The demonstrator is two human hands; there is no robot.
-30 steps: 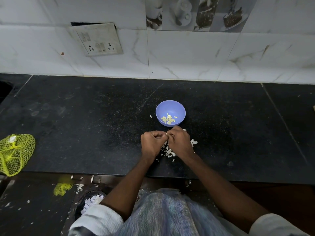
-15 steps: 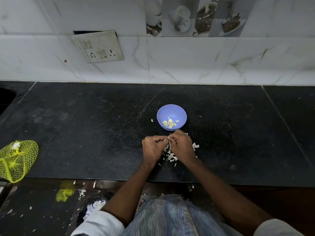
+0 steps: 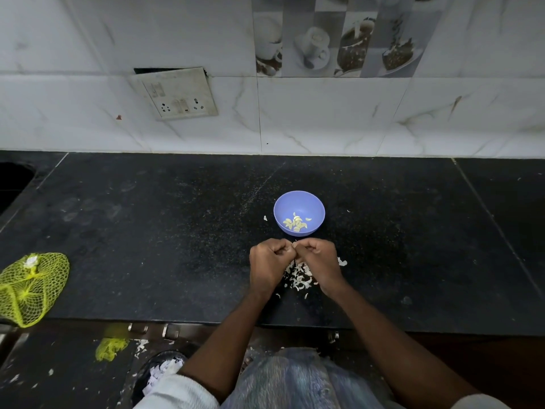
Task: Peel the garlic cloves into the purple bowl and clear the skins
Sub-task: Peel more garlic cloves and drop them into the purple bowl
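Right, both hands are being held close together just in front of the purple bowl [image 3: 299, 213], fingertips meeting over the black counter [image 3: 147, 231]. Left hand [image 3: 269, 261] is being kept curled, fingers tucked in; right hand [image 3: 318, 259] is being kept curled too, thumb and fingers pinched w/ the left's at the meeting point. A garlic clove is presumably being pinched between them, but it's too small and hidden to be made out. Peeled cloves [image 3: 296, 224] are being collected in the bowl's bottom, approx. a dozen. Skins [image 3: 299, 277] are being piled on the counter directly under and between the wrists, a few bits scattered beside the bowl. Yellow net bag [image 3: 29, 287] is being left at the counter's left edge, well apart. Switch plate [image 3: 177, 94] is hanging tilted on the tiled wall.
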